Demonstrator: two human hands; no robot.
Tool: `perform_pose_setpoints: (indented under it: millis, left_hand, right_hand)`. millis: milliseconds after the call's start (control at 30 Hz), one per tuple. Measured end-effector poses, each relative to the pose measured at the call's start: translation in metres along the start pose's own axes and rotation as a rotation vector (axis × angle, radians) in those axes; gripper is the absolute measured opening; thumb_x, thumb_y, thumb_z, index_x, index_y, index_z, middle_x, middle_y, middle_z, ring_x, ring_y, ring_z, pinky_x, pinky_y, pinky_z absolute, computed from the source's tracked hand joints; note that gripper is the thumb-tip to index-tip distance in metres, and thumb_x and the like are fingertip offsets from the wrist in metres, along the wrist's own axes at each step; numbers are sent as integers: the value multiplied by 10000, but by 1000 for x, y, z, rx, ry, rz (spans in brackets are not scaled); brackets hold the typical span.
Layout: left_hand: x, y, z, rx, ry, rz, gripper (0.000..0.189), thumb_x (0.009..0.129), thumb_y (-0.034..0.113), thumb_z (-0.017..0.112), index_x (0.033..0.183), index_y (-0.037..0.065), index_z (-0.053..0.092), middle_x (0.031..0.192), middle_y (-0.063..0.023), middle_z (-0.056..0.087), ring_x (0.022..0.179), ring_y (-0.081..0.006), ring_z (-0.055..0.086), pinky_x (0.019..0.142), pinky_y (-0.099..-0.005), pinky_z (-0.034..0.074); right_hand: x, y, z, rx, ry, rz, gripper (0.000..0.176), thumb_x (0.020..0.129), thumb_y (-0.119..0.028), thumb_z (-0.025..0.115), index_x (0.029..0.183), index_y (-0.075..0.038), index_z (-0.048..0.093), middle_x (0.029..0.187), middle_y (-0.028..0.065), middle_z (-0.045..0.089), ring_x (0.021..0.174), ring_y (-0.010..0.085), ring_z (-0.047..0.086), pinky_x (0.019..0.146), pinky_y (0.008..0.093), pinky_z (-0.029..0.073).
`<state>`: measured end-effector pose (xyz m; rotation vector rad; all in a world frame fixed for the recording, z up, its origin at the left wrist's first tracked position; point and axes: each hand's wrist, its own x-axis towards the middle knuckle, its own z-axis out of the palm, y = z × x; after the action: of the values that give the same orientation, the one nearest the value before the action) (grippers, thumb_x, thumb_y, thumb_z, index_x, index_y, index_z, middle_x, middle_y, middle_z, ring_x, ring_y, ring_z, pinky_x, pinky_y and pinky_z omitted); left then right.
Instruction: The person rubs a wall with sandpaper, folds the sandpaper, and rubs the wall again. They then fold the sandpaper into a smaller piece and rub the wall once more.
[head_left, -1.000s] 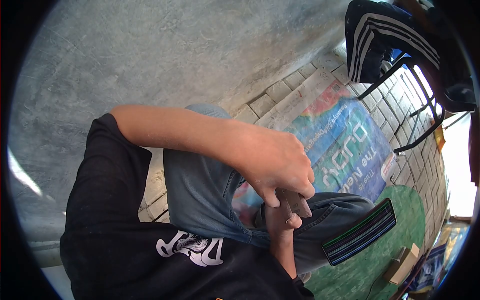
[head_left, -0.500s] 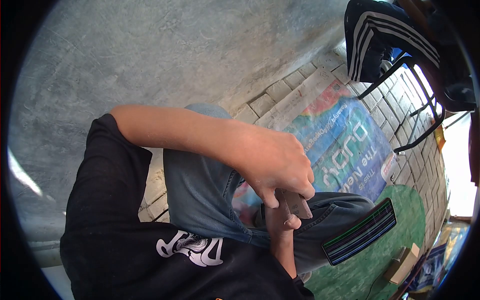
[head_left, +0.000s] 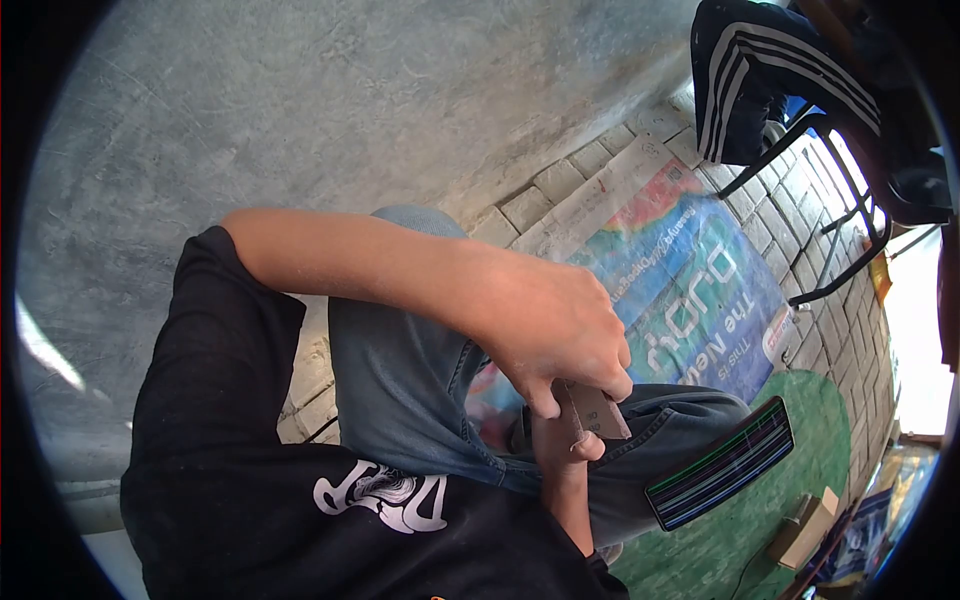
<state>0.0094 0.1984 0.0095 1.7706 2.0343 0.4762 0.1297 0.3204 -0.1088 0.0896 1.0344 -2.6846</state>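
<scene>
A small greyish-brown folded piece with dark print and pale, rough edges sits between both hands, above my lap. From above, my left hand grips its upper end, with the thumb on the near side and the fingers curled over the far side. Below it, my right hand is closed round the lower part, its thumb tip against the lower edge. My left hand and the piece hide most of the right fingers. Whatever lies inside the fold cannot be made out.
A phone-like device with a striped screen rests by my leg. A printed banner covers paving bricks beyond. A small cardboard box stands on a green surface. A person's striped trouser leg and a black-framed chair are upper right.
The folded piece has shifted slightly down and to the right, and a little more of its printed face shows. Both hands keep their grip and have barely moved.
</scene>
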Motion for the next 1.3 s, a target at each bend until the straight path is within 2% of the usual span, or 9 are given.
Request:
perform_pose_setpoints:
  millis: [400, 533, 633, 667, 700, 800, 967, 1100, 1300]
  left_hand:
    - [-4, -13, -6, 18, 77, -46, 279, 642, 191, 647, 889, 68, 605, 748, -55, 584, 727, -244, 594, 653, -366, 464]
    - [-8, -9, -17, 52, 114, -127, 277, 660, 186, 639, 915, 80, 618, 749, -42, 594, 696, -240, 592, 644, -357, 468]
    - [-8, -10, -15, 49, 129, -102, 281, 667, 191, 640, 923, 79, 619, 759, -43, 600, 706, -237, 593, 645, -352, 470]
    - [-8, -10, -14, 48, 133, -100, 281, 667, 191, 640, 923, 79, 619, 759, -43, 600, 706, -237, 593, 645, -352, 470]
    - [-8, -9, -13, 48, 134, -93, 281, 671, 192, 640, 927, 76, 619, 764, -44, 602, 709, -237, 593, 648, -351, 471]
    - [-8, -8, -12, 66, 135, -86, 287, 678, 192, 641, 938, 72, 617, 773, -47, 606, 719, -235, 595, 655, -350, 473]
    - [-9, -6, -12, 74, 124, -97, 298, 681, 186, 642, 954, 72, 612, 782, -48, 609, 739, -230, 601, 665, -352, 474]
    - [-11, -7, -10, 76, 132, -93, 298, 675, 183, 647, 946, 65, 606, 781, -48, 609, 747, -231, 604, 673, -356, 473]
    - [-14, -6, -11, 72, 132, -121, 303, 669, 170, 651, 946, 57, 602, 773, -54, 609, 734, -242, 603, 668, -360, 472]
  right_hand:
    - [-8, -28, 0, -177, 65, -52, 817, 823, -576, 493, 1382, -18, 283, 1415, 117, 317, 1323, 241, 293, 1068, 451, 239]
    - [-62, -111, 8, -1070, -40, -213, 979, 689, -355, 723, 1381, 97, 198, 1369, 281, 329, 1300, 341, 325, 1052, 449, 259]
    - [-89, -152, -22, -982, -50, -847, 261, 872, -171, 577, 946, 79, 564, 814, 235, 622, 747, 291, 595, 742, 441, 467]
    - [-98, -156, -29, -1025, 245, -923, 287, 863, -238, 598, 913, 39, 541, 860, 212, 598, 788, 259, 573, 777, 389, 471]
    - [-123, -165, -69, -1199, 596, -763, 884, 719, -499, 665, 1344, 31, 332, 1295, 249, 418, 1240, 348, 386, 1008, 466, 324]
    - [-117, -173, -48, -1899, 636, -532, 1053, 633, -600, 694, 1409, -50, 242, 1419, 197, 281, 1311, 351, 285, 1033, 489, 280]
    - [-118, -157, -70, -1987, 527, -424, 1335, 446, -629, 778, 1446, -75, 87, 1489, 152, 143, 1376, 335, 117, 1098, 536, 126]
    - [-114, -154, -75, -1932, 524, -388, 1286, 486, -568, 797, 1446, -72, 100, 1489, 152, 145, 1378, 326, 115, 1100, 530, 112]
    - [-111, -157, -80, -1762, 795, -721, 654, 855, -203, 588, 1404, -72, 259, 1447, 87, 269, 1333, 298, 263, 1067, 529, 215]
